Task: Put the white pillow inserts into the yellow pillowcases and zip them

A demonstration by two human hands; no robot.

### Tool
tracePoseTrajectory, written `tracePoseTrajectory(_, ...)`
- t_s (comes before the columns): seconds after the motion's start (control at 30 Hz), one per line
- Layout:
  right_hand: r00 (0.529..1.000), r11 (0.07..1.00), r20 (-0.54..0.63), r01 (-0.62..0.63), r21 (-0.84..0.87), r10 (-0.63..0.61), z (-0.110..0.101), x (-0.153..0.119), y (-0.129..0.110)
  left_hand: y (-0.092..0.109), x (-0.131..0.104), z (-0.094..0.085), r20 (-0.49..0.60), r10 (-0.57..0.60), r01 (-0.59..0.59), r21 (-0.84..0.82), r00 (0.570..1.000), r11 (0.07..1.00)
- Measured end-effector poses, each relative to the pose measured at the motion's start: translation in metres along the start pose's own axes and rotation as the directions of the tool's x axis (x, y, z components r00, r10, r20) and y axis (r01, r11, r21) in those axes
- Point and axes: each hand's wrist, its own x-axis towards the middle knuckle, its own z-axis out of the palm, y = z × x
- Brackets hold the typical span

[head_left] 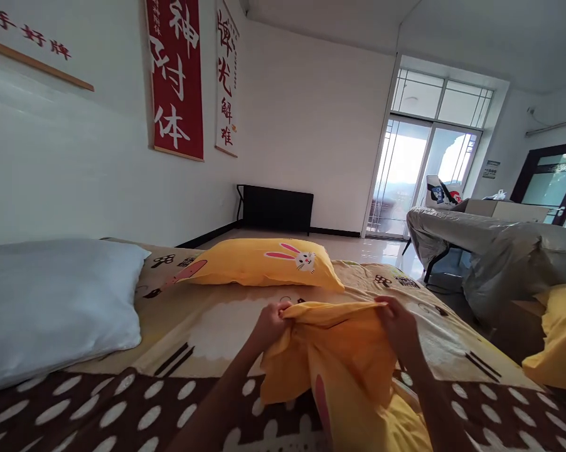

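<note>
A yellow-orange pillowcase [344, 351] hangs between my two hands, its upper edge stretched across and its lower part trailing down toward me. My left hand [272, 323] is closed on one end of that edge. At the other end, my right hand [400, 323] pinches the fabric. Part of a pink printed shape shows on the cloth's lower side. Just beyond lies a plump yellow pillow [245, 263] with a white rabbit face and pink ears. To the left rests a bare white pillow [61, 307].
A patterned blanket [208, 320], beige with brown dotted border, spreads beneath everything. More yellow fabric [563, 339] sits at the right edge. A plastic-covered table [480, 226] carrying boxes stands back right. A black folded panel [278, 210] leans near the far wall.
</note>
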Motion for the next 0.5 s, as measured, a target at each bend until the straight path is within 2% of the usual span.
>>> tracePoseTrajectory(0.07,0.978,0.994,0.204,-0.027,-0.104,0.048,0.018,0.006,0.031,-0.020,-0.004,-0.017,0.083,-0.107,0.113,-0.072,0.991,0.991)
tracePoseTrajectory(0.13,0.920,0.990,0.390,0.027,-0.136,0.028,0.028,0.008,0.048,-0.031,-0.009,-0.032,0.179,-0.174,0.200,-0.141,0.968,0.970)
tracePoseTrajectory(0.2,0.855,0.990,0.518,0.090,-0.111,-0.020,0.029,0.009,0.055,-0.032,-0.015,-0.044,0.252,-0.197,0.270,-0.300,0.947,0.915)
tracePoseTrajectory(0.23,0.839,0.991,0.544,0.096,-0.096,-0.029,0.027,0.010,0.056,-0.029,-0.018,-0.048,0.270,-0.200,0.299,-0.404,0.942,0.865)
tracePoseTrajectory(0.3,0.854,0.999,0.521,0.009,-0.037,0.012,0.019,0.013,0.056,-0.017,-0.024,-0.057,0.257,-0.212,0.327,-0.594,0.943,0.735)
tracePoseTrajectory(0.37,0.877,0.973,0.469,-0.186,0.134,0.103,0.010,0.016,0.052,-0.002,-0.032,-0.063,0.198,-0.248,0.315,-0.687,0.948,0.654)
tracePoseTrajectory(0.43,0.882,0.846,0.416,-0.385,0.369,0.219,0.002,0.017,0.047,0.011,-0.040,-0.069,0.164,-0.265,0.300,-0.714,0.950,0.633)
tracePoseTrajectory(0.5,0.865,0.694,0.366,-0.496,0.521,0.344,-0.003,0.016,0.041,0.016,-0.045,-0.075,0.219,-0.245,0.328,-0.681,0.945,0.655)
